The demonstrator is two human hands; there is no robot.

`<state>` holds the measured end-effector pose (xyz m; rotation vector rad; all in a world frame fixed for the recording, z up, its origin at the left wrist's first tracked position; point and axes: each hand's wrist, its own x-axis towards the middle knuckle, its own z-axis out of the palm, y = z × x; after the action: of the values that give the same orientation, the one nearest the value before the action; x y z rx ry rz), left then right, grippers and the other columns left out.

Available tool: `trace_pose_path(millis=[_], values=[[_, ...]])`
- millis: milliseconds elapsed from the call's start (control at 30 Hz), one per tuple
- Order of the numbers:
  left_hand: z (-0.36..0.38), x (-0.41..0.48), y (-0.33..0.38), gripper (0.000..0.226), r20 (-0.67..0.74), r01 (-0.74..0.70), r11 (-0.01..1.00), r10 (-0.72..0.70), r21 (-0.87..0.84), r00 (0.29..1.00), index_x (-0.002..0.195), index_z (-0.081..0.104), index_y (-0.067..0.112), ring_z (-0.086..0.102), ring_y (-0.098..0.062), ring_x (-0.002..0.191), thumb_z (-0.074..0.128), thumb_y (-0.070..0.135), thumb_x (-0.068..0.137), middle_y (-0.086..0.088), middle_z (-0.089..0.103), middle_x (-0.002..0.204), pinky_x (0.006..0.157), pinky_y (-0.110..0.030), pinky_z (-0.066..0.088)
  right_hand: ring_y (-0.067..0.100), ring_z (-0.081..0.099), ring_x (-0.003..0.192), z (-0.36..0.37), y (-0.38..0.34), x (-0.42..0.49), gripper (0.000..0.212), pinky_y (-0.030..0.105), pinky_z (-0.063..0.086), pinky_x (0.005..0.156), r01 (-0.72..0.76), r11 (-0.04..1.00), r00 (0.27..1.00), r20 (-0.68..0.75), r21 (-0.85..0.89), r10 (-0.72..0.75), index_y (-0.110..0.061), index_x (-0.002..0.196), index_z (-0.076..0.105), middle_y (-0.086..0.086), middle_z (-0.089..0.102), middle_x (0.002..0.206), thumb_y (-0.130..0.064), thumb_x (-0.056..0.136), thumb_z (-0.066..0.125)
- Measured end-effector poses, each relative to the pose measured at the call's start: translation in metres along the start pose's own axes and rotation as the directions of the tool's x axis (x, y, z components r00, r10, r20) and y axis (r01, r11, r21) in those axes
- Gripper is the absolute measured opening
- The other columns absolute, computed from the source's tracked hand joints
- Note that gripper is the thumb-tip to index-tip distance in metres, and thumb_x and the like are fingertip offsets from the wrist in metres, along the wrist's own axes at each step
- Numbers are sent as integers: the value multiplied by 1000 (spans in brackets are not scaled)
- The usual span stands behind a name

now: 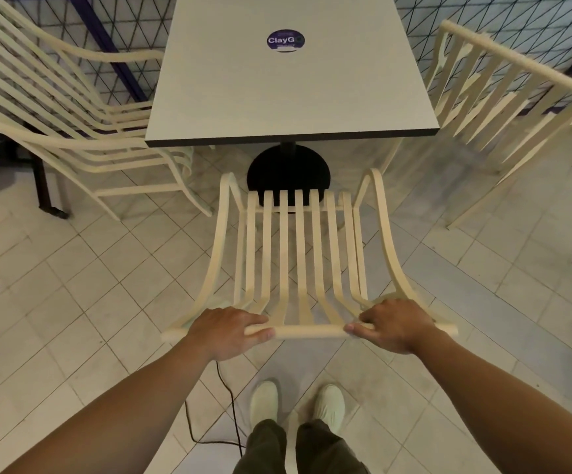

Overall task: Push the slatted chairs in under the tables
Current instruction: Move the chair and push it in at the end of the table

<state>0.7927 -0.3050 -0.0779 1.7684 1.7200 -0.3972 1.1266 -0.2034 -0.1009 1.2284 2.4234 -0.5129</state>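
Observation:
A cream slatted chair (303,254) stands in front of me, its seat facing the grey square table (288,97). Both my hands grip the top rail of its backrest. My left hand (228,331) wraps the rail left of centre, and my right hand (392,325) wraps it right of centre. The seat's front edge lies just short of the table's near edge, above the black round table base (288,169).
A second slatted chair (72,124) sits at the table's left side, a third (503,97) at its right. A black table leg (43,186) stands at the left. A thin black cable (226,405) runs over the tiled floor by my feet.

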Motion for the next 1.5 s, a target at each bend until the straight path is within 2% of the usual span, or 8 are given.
trace_pose_path(millis=[67,167,433,600,767,967,1400,1500], values=[[3,-3,-1,91,-24,63,997,-64,-37,998,137,55,49,62,-16,110,8,93,74,11,66,126,85,-36,47,8,61,72,0,1,-8,109,28,52,69,-85,995,996,-29,59,87,-37,102,75,-11,68,82,-94,68,-12],[7,-4,1,114,-95,144,989,-145,-16,985,122,67,39,64,-16,99,-8,99,60,10,70,109,84,-36,50,9,62,79,2,4,-18,112,30,53,71,-158,986,983,-83,55,163,-43,112,72,-13,68,89,-93,65,-17],[13,-2,3,128,-188,156,987,-145,45,971,116,70,34,66,-16,94,-18,100,52,8,72,103,78,-33,49,5,59,64,0,5,-15,107,26,56,64,-171,982,980,-92,84,179,-38,105,77,-14,64,69,-94,67,-6],[13,-2,4,131,-208,153,987,-139,53,968,117,70,34,66,-16,97,-20,100,50,7,72,104,82,-34,48,6,60,63,-3,5,-18,103,22,54,61,-158,985,980,-111,65,164,-35,103,78,-12,67,74,-93,69,0],[16,-7,5,130,-202,149,987,-134,61,970,121,68,35,66,-14,97,-20,99,51,8,73,106,81,-33,48,4,58,62,-4,2,-21,103,16,43,55,-124,990,984,-121,68,132,-35,103,78,-14,66,72,-91,70,-3],[23,-17,6,134,-223,146,988,-130,56,966,121,69,35,66,-13,96,-26,97,51,9,74,105,82,-33,49,5,60,62,3,-2,-26,113,23,54,65,-118,989,983,-128,83,128,-34,98,79,-13,67,71,-92,67,-14],[28,-23,5,127,-239,138,988,-118,69,964,113,72,34,66,-15,92,-23,96,56,8,73,98,81,-33,49,5,59,61,12,-8,-35,106,17,47,61,-126,986,983,-116,108,139,-35,101,79,-14,68,72,-88,69,-7],[31,-26,8,129,-229,142,988,-124,67,965,112,72,33,65,-15,90,-25,96,54,7,72,95,81,-33,50,6,59,60,14,-6,-35,115,17,47,61,-115,988,981,-143,106,130,-35,99,79,-13,68,71,-91,66,-15]])
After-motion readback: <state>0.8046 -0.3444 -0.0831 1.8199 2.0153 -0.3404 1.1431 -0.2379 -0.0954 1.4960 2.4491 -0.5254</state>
